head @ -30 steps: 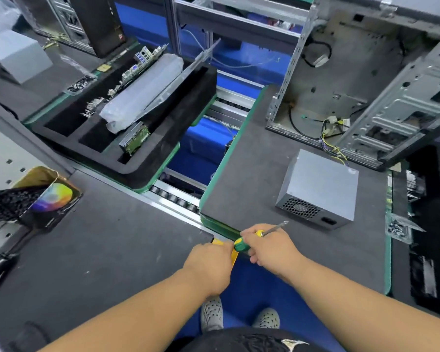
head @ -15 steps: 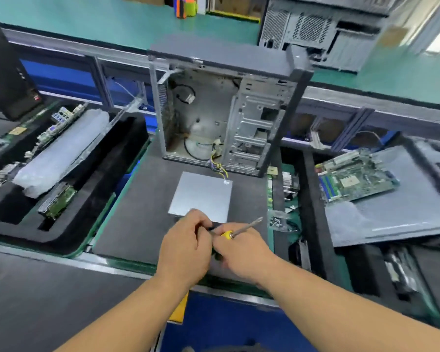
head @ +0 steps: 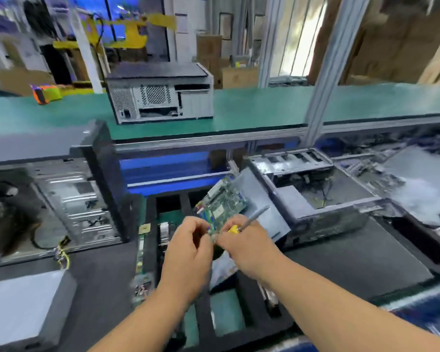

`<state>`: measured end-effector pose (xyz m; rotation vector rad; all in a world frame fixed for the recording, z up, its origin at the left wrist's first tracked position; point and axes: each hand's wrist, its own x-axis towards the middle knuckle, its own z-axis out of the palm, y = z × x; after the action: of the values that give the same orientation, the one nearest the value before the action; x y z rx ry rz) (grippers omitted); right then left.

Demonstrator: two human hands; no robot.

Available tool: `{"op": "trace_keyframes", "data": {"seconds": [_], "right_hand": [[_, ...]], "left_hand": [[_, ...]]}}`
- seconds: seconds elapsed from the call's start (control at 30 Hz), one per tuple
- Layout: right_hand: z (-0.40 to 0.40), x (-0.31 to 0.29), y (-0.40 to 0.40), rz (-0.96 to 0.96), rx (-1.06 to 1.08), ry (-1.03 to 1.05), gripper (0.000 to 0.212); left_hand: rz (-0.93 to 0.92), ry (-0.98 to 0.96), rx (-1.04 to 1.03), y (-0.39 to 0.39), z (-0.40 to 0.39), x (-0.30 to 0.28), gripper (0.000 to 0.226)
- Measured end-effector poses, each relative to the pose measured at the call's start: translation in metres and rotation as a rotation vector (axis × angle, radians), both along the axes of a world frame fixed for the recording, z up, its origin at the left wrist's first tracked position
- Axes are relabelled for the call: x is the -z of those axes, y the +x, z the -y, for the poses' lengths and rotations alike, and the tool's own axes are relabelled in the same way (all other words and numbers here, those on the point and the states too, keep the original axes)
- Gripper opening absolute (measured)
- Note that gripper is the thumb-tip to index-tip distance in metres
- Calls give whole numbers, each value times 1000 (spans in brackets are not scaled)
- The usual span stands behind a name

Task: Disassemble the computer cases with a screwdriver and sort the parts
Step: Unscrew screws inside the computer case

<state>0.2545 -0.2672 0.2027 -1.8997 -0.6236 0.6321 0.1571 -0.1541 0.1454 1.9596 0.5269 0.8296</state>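
Holding a screwdriver [head: 249, 221], the right hand [head: 249, 246] has its fingers curled round the yellow handle, the metal shaft pointing up and to the right. The left hand [head: 188, 246] sits close beside it with fingers bent toward the near corner of a green circuit board [head: 220, 203]; blur hides whether it actually pinches the board or only reaches for it. The board lies tilted over a black foam tray [head: 201, 308] with several slots, between an opened case [head: 69, 207] on the left and another stripped case [head: 313, 191] on the right. A grey power supply box [head: 23, 306] rests at the near left. Judging by this, the sorting step is in hand: the board probably needs a firm two-sided hold, then lowering flat into a free slot without the screwdriver tip scraping it.
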Motion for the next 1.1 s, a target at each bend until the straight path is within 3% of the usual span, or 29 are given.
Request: {"op": "trace_keyframes", "data": {"seconds": [0.27, 0.53, 0.9, 1.1], "right_hand": [[96, -15, 157, 107, 85, 54, 33], [146, 17, 249, 130, 168, 109, 32], [148, 28, 281, -125, 303, 117, 28], [156, 37, 299, -193, 360, 88, 35]], "left_hand": [[29, -143, 130, 156, 102, -15, 16], [-30, -294, 185, 240, 162, 4, 28], [-135, -196, 165, 283, 145, 5, 25], [-169, 23, 102, 298, 127, 9, 37]]}}
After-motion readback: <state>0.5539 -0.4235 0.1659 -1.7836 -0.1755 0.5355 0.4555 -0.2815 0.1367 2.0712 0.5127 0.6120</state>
